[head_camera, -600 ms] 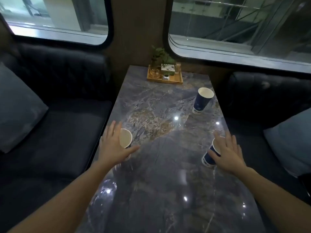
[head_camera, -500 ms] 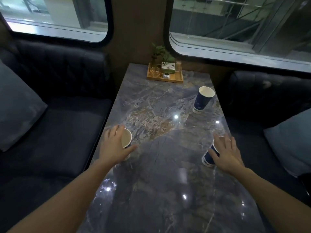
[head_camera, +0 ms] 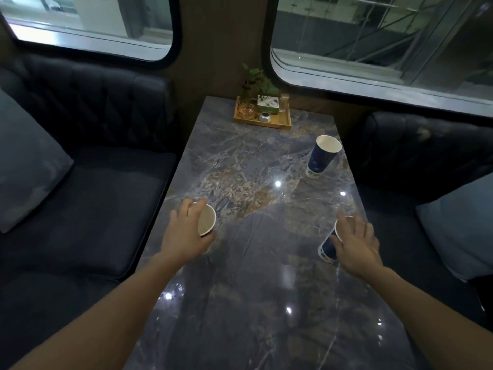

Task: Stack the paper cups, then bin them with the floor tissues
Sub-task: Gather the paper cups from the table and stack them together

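Here my left hand [head_camera: 186, 233] curls its fingers round the left cup [head_camera: 207, 219] near the left edge of the table [head_camera: 253, 289]. My right hand [head_camera: 356, 245] lies spread, fingers nearly straight, over the right cup [head_camera: 327, 247], thumb touching its wall; a third cup [head_camera: 321, 158] stands farther back.

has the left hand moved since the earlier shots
Yes. Against the near-left cup, still at the same spot on the table, the left hand has closed in: its spread fingers now curl round the cup's rim.

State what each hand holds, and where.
Left hand grips the left cup round its upper wall. Right hand covers the rim of the right cup; whether it grips cannot be told.
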`<state>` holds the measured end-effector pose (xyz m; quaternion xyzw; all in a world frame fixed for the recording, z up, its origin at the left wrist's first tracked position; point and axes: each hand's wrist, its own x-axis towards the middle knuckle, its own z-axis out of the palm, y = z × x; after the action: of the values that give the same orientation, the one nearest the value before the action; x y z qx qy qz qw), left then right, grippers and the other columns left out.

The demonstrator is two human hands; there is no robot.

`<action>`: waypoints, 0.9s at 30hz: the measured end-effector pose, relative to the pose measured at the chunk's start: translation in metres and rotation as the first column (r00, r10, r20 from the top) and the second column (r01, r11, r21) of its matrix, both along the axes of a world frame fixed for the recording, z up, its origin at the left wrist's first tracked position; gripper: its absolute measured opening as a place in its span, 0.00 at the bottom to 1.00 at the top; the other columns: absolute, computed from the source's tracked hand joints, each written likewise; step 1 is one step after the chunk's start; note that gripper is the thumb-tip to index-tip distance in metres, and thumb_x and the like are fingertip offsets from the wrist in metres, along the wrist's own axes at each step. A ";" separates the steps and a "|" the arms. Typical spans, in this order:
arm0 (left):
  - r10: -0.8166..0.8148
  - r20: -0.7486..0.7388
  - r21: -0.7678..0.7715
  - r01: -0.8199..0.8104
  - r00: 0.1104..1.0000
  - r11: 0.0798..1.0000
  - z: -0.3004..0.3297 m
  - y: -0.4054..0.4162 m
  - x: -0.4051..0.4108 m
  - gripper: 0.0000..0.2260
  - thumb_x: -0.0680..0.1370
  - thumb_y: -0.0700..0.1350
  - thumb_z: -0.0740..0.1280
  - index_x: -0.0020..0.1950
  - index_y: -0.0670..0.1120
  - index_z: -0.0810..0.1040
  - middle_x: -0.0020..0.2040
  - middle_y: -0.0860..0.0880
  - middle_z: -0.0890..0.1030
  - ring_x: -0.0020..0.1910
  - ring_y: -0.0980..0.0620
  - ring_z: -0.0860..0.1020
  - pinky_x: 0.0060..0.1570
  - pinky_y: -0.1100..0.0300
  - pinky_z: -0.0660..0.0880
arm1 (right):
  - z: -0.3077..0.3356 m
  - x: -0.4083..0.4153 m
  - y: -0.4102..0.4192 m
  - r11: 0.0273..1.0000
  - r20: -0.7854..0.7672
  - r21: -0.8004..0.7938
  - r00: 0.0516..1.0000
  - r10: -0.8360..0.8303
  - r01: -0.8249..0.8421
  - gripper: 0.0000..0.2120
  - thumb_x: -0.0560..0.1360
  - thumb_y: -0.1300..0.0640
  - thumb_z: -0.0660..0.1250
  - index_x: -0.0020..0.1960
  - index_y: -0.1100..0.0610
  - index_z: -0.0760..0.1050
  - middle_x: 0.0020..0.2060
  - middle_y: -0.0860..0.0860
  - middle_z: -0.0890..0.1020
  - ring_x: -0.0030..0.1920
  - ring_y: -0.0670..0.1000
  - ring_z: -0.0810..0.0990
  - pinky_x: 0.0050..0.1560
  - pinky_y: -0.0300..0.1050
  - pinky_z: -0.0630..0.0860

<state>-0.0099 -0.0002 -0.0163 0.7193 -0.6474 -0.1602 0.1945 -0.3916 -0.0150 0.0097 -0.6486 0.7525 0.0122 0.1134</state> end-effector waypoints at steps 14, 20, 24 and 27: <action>0.104 -0.578 -0.055 -0.166 0.810 0.985 0.025 0.132 -0.028 0.44 0.58 0.57 0.82 0.71 0.56 0.68 0.67 0.53 0.74 0.63 0.52 0.75 0.63 0.48 0.75 | 0.059 0.049 0.099 0.938 0.318 -0.347 0.939 0.130 -0.012 0.26 0.80 0.48 0.58 0.76 0.51 0.57 0.67 0.56 0.69 0.68 0.56 0.66 0.66 0.49 0.63; 0.083 -0.666 -0.096 -0.195 0.741 0.976 0.031 0.183 -0.037 0.44 0.59 0.54 0.84 0.71 0.51 0.70 0.65 0.52 0.76 0.60 0.52 0.76 0.57 0.55 0.75 | 0.076 0.070 0.157 0.912 0.592 -0.394 0.791 0.155 0.116 0.24 0.81 0.51 0.57 0.76 0.50 0.58 0.74 0.53 0.64 0.71 0.47 0.63 0.68 0.40 0.55; 0.091 -0.722 -0.093 -0.226 0.686 0.970 0.034 0.210 -0.039 0.44 0.57 0.55 0.83 0.71 0.53 0.70 0.66 0.52 0.77 0.62 0.52 0.76 0.60 0.52 0.77 | 0.075 0.078 0.186 0.905 0.736 -0.361 0.664 0.129 0.225 0.23 0.81 0.47 0.56 0.75 0.45 0.59 0.74 0.45 0.64 0.68 0.36 0.61 0.65 0.30 0.56; 0.094 -0.765 -0.103 -0.264 0.637 0.959 0.036 0.224 -0.039 0.45 0.55 0.58 0.82 0.70 0.54 0.71 0.66 0.53 0.77 0.61 0.55 0.77 0.59 0.51 0.78 | 0.080 0.083 0.197 0.891 0.779 -0.362 0.614 0.128 0.273 0.22 0.81 0.48 0.56 0.75 0.47 0.61 0.71 0.45 0.68 0.65 0.37 0.66 0.54 0.20 0.59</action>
<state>-0.0487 0.2240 0.0200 0.6247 -0.4462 -0.3559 0.5329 -0.3082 0.1824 0.0897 -0.5634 0.6339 -0.4503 0.2793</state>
